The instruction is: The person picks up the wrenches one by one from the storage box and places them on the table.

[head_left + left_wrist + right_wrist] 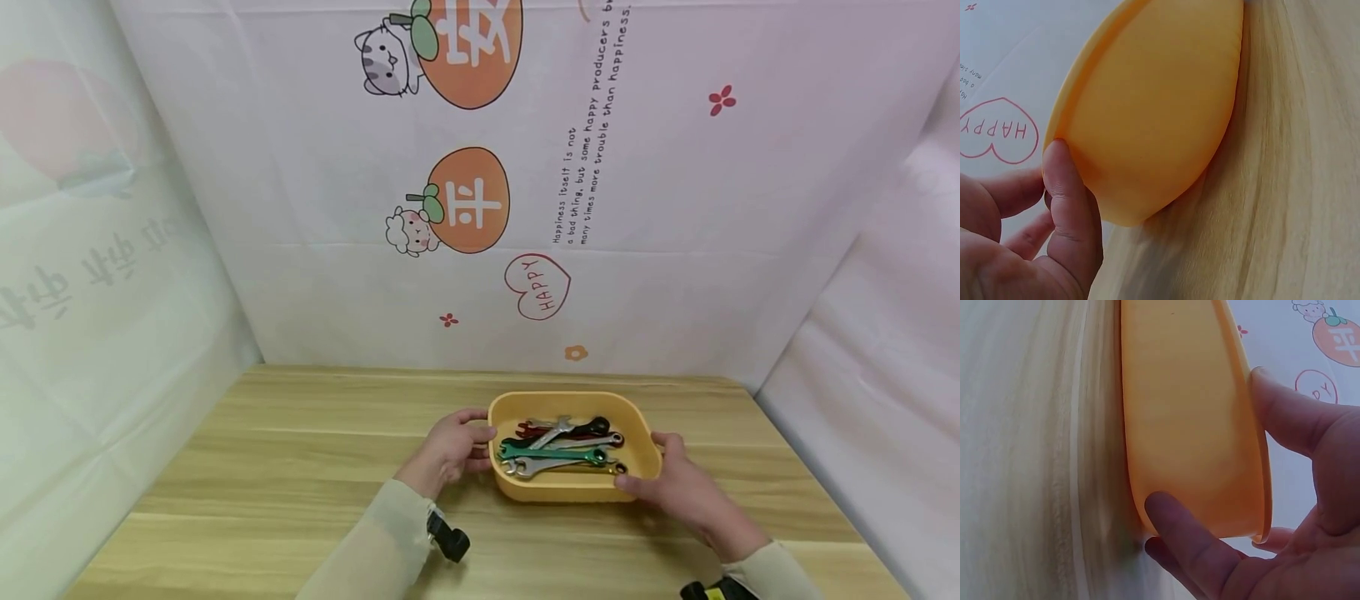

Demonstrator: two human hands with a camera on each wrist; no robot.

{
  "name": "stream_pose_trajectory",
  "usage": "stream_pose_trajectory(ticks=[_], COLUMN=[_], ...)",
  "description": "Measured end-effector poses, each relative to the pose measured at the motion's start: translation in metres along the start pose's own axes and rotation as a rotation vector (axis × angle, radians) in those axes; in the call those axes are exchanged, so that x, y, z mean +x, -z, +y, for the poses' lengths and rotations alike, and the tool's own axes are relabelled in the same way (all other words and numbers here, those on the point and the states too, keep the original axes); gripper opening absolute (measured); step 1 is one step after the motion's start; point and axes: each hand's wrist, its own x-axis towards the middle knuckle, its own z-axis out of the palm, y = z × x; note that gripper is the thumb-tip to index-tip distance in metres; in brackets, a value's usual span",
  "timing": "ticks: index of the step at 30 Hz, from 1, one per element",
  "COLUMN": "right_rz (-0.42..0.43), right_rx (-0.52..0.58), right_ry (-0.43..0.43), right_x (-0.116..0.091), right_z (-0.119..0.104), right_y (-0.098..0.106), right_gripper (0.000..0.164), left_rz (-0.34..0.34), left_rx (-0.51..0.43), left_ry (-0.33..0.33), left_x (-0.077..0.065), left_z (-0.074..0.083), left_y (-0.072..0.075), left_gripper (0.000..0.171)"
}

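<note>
A yellow plastic bin (566,493) with rounded corners is on the wooden table, between my two hands. Inside it lies a pile of combination wrenches, among them a green wrench (555,455) on top, with silver, red and black ones crossing under and behind it. My left hand (450,450) grips the bin's left end, thumb at the rim; the left wrist view has its fingertips against the wall (1154,119). At the right end, my right hand (690,492) holds the bin with its thumb on the rim and fingers against the outer wall (1191,425).
The wood-grain table (300,467) runs back to a white printed curtain (315,208). More white sheeting hangs along the left (97,375) and right (885,375) sides. Each wrist wears a black strapped device (447,536).
</note>
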Motion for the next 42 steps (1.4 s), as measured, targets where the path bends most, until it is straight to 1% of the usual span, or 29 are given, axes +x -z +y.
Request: stream_pose_trajectory(ticks=[4,13,23,30,36,42], right_rz=[0.003,0.006,-0.008,-0.026,-0.016,-0.007], right_rx=[-0.025,-0.033,-0.028,-0.004,-0.026,-0.044], right_ry=[0.004,0.017,0.040,0.062,0.076,0.089], right_x=[0.000,-0.002,-0.003,-0.004,-0.007,-0.010], right_z=[-0.003,-0.009,-0.014,-0.016,-0.020,-0.024], right_y=[-0.002,-0.006,-0.013,-0.017,-0.020,-0.026], right_gripper=[0.118,0.116,0.114,0.112,0.114,0.111], left_rz=[0.003,-0.002,0.001,0.005,0.004,0.000], left_rx=[0.001,-0.002,0.004,0.015,0.033,0.043], left_ry=[-0.006,-0.015,-0.006,-0.003,0.001,0.012], left_x=[0.000,-0.002,-0.007,-0.011,-0.013,-0.016], left_z=[-0.001,-0.001,-0.001,-0.001,0.001,0.003], left_y=[0.003,0.009,0.020,0.027,0.032,0.042], left_gripper=[0.042,0.042,0.042,0.043,0.044,0.044])
